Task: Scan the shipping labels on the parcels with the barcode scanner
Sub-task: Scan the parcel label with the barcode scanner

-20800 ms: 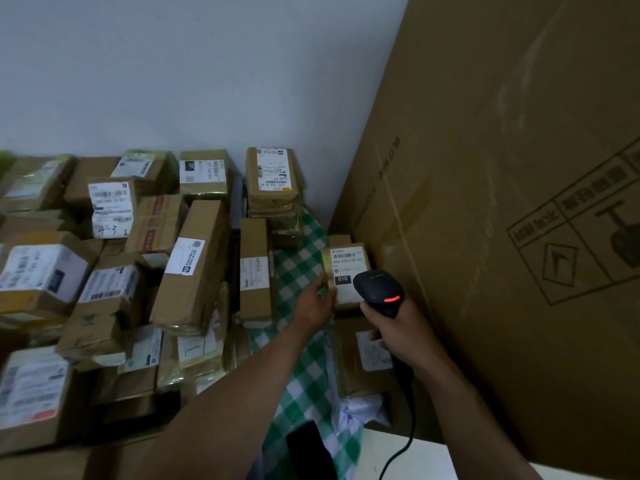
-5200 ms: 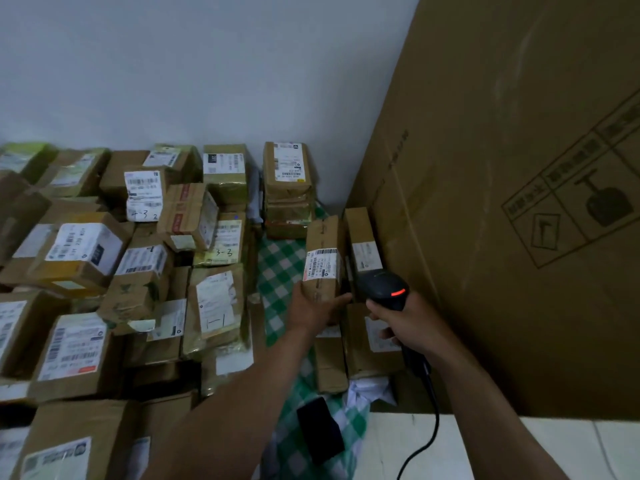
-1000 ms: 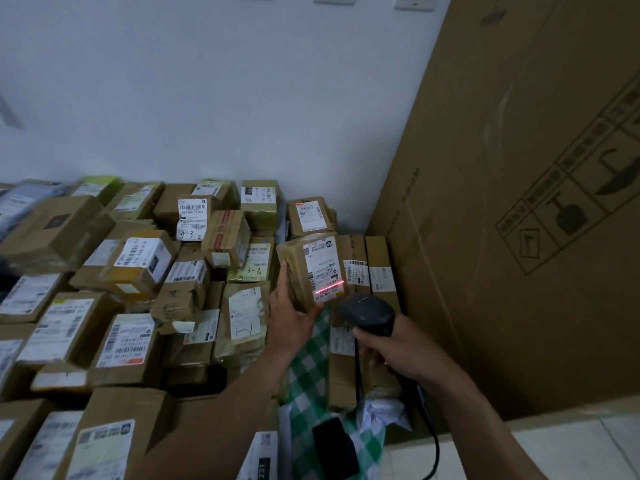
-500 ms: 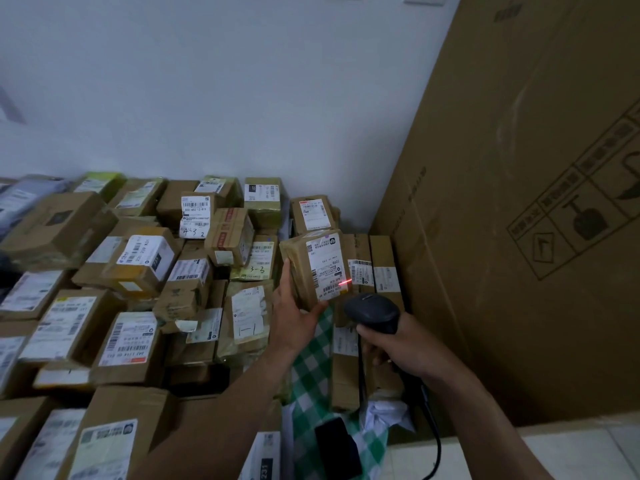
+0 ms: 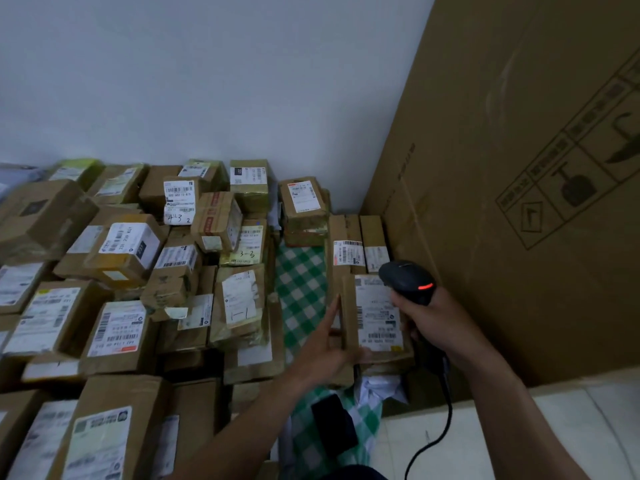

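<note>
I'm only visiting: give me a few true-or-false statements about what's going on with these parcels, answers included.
1. The right hand holds a black scanner. True.
2. The scanner is cordless. False: a black cable hangs from it.
3. The left hand holds a parcel with its label showing. True.
4. The checked cloth is red. False: it is green and white.

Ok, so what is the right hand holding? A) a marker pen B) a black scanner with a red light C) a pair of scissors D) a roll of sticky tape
B: the right hand grips a black barcode scanner with a red light glowing on it, right beside the labelled parcel that the left hand holds.
</note>
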A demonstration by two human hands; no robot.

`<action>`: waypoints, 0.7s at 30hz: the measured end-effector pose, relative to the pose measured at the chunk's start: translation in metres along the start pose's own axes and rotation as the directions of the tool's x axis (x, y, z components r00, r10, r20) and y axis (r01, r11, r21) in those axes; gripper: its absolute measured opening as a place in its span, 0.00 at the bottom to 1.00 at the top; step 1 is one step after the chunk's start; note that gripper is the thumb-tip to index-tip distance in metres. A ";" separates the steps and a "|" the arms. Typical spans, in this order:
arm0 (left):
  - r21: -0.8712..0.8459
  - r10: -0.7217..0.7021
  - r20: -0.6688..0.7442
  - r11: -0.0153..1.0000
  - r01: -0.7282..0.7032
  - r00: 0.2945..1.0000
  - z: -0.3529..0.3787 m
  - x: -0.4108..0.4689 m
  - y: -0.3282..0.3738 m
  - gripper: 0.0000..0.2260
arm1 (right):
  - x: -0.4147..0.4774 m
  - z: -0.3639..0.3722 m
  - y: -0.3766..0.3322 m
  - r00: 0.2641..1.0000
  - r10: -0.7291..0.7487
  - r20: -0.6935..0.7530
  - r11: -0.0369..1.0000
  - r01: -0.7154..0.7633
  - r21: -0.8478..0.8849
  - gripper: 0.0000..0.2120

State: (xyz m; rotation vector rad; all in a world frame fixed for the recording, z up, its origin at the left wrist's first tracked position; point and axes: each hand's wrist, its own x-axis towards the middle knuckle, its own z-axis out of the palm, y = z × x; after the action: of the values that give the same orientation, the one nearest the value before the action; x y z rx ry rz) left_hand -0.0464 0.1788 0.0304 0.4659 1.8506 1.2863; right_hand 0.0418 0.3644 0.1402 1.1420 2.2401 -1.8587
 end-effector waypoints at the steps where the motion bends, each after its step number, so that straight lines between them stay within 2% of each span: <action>1: -0.025 -0.030 0.040 0.999 0.031 0.999 0.005 0.004 -0.003 0.45 | 0.000 0.000 0.002 1.000 0.005 -0.004 1.000 -0.005 -0.012 0.07; 4: -0.071 -0.077 0.134 0.994 0.087 0.988 0.022 0.020 -0.011 0.44 | 0.000 -0.001 0.010 1.000 0.026 -0.005 1.000 -0.026 -0.011 0.07; 6: -0.079 -0.067 0.141 0.994 0.079 0.988 0.031 0.028 -0.013 0.41 | -0.002 -0.002 0.013 0.999 0.035 -0.004 0.999 -0.035 -0.008 0.07; 9: -0.096 -0.060 0.085 0.993 0.068 0.995 0.043 0.037 -0.010 0.40 | -0.004 -0.002 0.016 1.000 0.017 -0.015 1.000 -0.017 -0.018 0.07; 11: -0.047 -0.038 0.020 0.998 0.039 0.999 0.050 0.040 -0.010 0.36 | -0.001 -0.002 0.019 1.000 0.002 -0.019 0.999 -0.003 -0.035 0.08; 14: -0.031 -0.030 -0.018 0.999 0.030 0.999 0.056 0.041 -0.015 0.38 | 0.002 -0.001 0.019 1.000 -0.001 -0.021 0.999 0.000 -0.048 0.10; 17: -0.015 -0.036 -0.033 0.999 0.036 0.999 0.045 0.028 0.000 0.25 | 0.006 0.004 0.014 1.000 0.007 0.006 0.999 -0.007 -0.043 0.13; 19: 0.061 -0.014 -0.171 0.998 0.024 0.985 0.028 0.028 0.003 0.14 | 0.012 0.010 0.008 0.999 0.009 0.032 1.000 -0.009 -0.024 0.15; 21: 0.129 0.066 -0.301 0.991 -0.028 0.951 0.005 0.035 0.004 0.12 | 0.020 0.018 0.001 0.998 -0.003 0.063 1.000 0.004 -0.005 0.15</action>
State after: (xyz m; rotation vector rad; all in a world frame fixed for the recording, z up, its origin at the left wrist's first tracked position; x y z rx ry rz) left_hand -0.0643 0.2076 0.0186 0.3948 2.1984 1.3402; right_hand 0.0202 0.3594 0.1256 1.0633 2.2136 -1.8611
